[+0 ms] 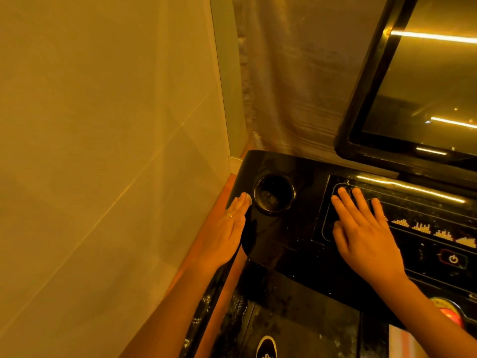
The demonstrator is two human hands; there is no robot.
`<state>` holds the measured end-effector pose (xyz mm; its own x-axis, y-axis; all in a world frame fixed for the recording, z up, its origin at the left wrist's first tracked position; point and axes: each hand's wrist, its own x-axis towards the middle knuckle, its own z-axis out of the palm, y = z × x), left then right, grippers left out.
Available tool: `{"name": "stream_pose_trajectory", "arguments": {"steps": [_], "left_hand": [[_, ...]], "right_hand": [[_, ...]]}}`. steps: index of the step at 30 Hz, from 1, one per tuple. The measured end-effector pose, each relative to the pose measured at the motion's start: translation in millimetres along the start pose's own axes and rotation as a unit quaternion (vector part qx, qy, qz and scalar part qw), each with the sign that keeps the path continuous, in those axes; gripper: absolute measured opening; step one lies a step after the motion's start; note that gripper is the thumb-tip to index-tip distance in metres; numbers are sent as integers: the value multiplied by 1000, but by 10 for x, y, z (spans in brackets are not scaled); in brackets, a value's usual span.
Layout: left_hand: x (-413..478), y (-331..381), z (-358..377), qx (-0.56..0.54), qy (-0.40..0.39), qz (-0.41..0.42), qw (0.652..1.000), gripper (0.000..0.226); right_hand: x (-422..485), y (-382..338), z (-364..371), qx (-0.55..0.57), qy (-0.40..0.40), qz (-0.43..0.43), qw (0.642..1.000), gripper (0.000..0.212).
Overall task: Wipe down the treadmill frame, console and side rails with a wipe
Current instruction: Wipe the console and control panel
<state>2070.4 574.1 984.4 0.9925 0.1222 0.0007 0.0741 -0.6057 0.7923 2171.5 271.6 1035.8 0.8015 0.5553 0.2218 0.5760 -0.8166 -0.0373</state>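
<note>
Beside the cup holder [274, 196], the left hand [227, 228] presses a wipe [246, 198] under straight fingers against the console [278, 239] edge; the right hand [369, 236] lies flat, fingers spread, probably bracing.

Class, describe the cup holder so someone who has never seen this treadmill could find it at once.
Start at the glossy black console below the big tilted screen. At its left end sits the cup holder, just right of the left hand. It is the only round, sunken well there.

Left grip [233, 223] flat, perhaps pressing down, right grip [361, 233] flat, splayed
</note>
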Motion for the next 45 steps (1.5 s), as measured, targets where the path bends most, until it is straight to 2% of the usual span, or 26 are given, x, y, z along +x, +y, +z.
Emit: {"name": "stream_pose_trajectory", "arguments": {"steps": [5,11,15,21,30,33,38,45], "left_hand": [[-281,-117,78,-78,5,-4,997,45],[425,148,-179,-150,-18,-70,986,52],[889,394,-318,-162,-27,-77,983,56],[1221,564,-387,-100,-39,-54,993,56],[725,349,-176,-120,-30,-18,992,50],[804,439,-222,-160,-31,-37,986,48],[903,556,-284,-167,-39,-42,984,55],[394,335,-191,-201,-31,-79,976,48]], "right_hand": [[-2,10,12,-3,-1,-1,1000,59],[-1,5,17,-7,2,-2,1000,59],[-2,10,14,-10,1,0,1000,59],[5,1,12,-9,0,0,1000,59],[2,-6,1,-8,-3,5,1000,59],[-5,-10,-1,-8,-3,5,1000,59],[-6,-24,-18,-5,-4,4,1000,58],[3,-28,-23,2,-1,4,1000,59]]}}
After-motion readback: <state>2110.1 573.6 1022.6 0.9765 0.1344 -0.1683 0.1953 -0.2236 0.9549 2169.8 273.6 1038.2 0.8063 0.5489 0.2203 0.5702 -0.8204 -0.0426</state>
